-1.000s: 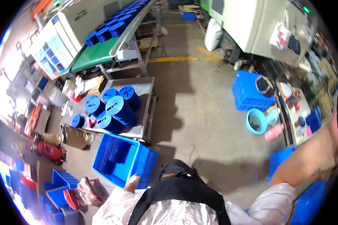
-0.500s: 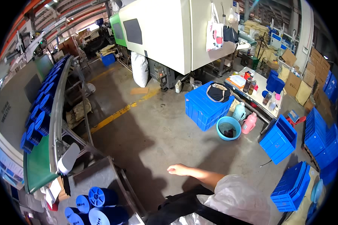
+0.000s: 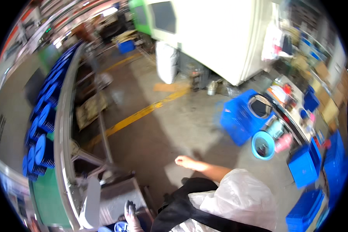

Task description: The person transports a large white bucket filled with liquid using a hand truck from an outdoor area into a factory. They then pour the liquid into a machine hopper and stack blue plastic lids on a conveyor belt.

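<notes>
My left hand (image 3: 131, 217), in a pale glove with grey fingertips, is at the lower edge above a metal table (image 3: 121, 194). Its fingers stretch forward, and no held thing shows in it. Right beside it lies a round blue plastic spool (image 3: 121, 226) with a spoked end; whether they touch I cannot tell. My bare right hand (image 3: 186, 162) hangs over the floor in front of my body, fingers loosely curled with nothing visible in them. On the left, more ribbed blue spools (image 3: 45, 150) stand in rows along a green conveyor belt (image 3: 50, 197).
A large white machine (image 3: 216, 34) stands ahead. To the right are a blue crate (image 3: 236, 120) with a dark bag on it, a light-blue basin (image 3: 263, 157), a cluttered table (image 3: 299, 112) and more blue crates (image 3: 303, 166). The conveyor's metal rail (image 3: 62, 127) borders the left.
The view has turned left, so the machine and crates sit farther right. My left hand has come into view at the metal table's spools. My right hand still hangs in front of me.
</notes>
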A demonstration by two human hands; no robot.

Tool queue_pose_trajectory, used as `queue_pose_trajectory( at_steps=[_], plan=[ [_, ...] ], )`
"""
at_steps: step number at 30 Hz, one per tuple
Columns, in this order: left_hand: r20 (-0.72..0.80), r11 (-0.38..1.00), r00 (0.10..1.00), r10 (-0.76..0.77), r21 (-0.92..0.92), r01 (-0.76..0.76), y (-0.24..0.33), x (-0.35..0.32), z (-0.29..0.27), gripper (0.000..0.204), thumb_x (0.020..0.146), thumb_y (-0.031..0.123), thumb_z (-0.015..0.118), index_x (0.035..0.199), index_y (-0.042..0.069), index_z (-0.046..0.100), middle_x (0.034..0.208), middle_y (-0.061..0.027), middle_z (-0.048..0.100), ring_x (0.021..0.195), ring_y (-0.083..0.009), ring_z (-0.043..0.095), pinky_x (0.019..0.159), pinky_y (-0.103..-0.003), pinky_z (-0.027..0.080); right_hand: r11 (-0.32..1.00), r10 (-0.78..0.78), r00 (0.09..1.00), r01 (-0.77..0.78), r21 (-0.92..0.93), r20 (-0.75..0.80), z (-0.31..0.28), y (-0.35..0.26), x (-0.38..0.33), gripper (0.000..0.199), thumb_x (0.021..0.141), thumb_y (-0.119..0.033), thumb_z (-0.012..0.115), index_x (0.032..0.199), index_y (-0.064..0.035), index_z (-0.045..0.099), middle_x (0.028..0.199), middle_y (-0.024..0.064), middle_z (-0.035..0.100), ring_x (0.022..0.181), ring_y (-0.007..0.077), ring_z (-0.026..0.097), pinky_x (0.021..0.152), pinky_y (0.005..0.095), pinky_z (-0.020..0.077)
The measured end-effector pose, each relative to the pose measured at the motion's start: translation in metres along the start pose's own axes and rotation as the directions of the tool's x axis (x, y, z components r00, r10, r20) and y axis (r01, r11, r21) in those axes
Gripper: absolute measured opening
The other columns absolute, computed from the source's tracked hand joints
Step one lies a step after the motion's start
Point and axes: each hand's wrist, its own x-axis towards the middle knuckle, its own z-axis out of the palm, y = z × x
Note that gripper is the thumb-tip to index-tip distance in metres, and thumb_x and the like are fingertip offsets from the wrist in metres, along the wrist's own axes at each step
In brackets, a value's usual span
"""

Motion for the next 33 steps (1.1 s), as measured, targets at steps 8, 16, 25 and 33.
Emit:
queue_pose_trajectory(
  at_steps=[8, 16, 25, 33],
  plan=[
    [-0.144, 0.826, 0.817, 0.558, 0.007, -0.563, 0.244, 0.049, -0.052, 0.053, 0.090, 0.036, 0.046, 0.125, -0.004, 0.041, 0.121, -0.0175, 0.051, 0.113, -0.0282, 0.049, 0.100, -0.041, 0.035, 0.985, -0.172, 0.941, 0.163, 0.054, 0.291, 0.086, -0.241, 0.179, 0.025, 0.089, -0.016, 0.051, 0.111, -0.0065, 0.057, 0.101, 0.0055, 0.061, 0.092, 0.0116, 0.056, 0.077, 0.0253, 0.0438],
    [-0.383, 0.745, 0.812, 0.440, -0.349, -0.568, 0.333, 0.176, -0.164, 0.050, 0.090, 0.036, 0.046, 0.127, 0.004, 0.041, 0.124, -0.0117, 0.045, 0.112, -0.0260, 0.043, 0.099, -0.041, 0.031, 0.860, -0.503, 0.701, 0.347, 0.375, 0.505, 0.200, -0.414, 0.262, 0.030, 0.092, -0.019, 0.048, 0.116, -0.0019, 0.052, 0.106, 0.0083, 0.058, 0.097, 0.0157, 0.056, 0.082, 0.0276, 0.0447],
    [-0.562, 0.781, 0.827, 0.013, -0.511, -0.360, 0.308, 0.344, -0.160, 0.070, 0.083, 0.055, 0.047, 0.134, 0.009, 0.030, 0.141, -0.0154, 0.023, 0.128, -0.0319, 0.020, 0.105, -0.049, 0.015, 0.927, -0.312, 0.592, 0.020, 0.374, 0.743, 0.328, -0.557, 0.403, 0.073, 0.087, -0.058, 0.040, 0.137, -0.0058, 0.027, 0.143, 0.0166, 0.023, 0.135, 0.0314, 0.014, 0.107, 0.0440, 0.0134],
    [-0.682, 0.615, 0.723, 0.108, -0.526, -0.588, 0.299, 0.362, -0.134, 0.053, 0.092, 0.043, 0.036, 0.131, 0.006, 0.035, 0.135, -0.0087, 0.038, 0.125, -0.0220, 0.032, 0.106, -0.036, 0.021, 0.985, -0.059, 0.279, -0.142, 0.101, 0.958, 0.385, -0.566, 0.414, 0.065, 0.092, -0.055, 0.029, 0.134, -0.0053, 0.033, 0.136, 0.0093, 0.038, 0.124, 0.0219, 0.035, 0.104, 0.0367, 0.0262]
  ],
)
